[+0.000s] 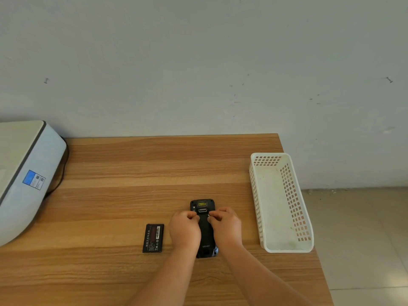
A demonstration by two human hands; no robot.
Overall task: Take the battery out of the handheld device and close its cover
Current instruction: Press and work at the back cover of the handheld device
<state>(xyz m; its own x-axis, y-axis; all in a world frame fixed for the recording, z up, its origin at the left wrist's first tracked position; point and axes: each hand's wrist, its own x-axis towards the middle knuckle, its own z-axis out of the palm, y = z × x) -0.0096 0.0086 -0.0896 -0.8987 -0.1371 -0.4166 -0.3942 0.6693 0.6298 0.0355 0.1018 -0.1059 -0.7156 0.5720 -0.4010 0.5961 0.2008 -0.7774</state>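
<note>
**Battery out; cover being fastened**

Battery [153,238] lies on the table [132,168], just beside the left hand [185,230], apart from it. Handheld device [204,228] lies back-up under both hands, cover [205,236] apparently seated. Left hand and right hand [225,226] curled, fingertips pinched at the cover's upper corners, seemingly on latches; exact grip unclear. Judged remaining: locking the cover.
</note>
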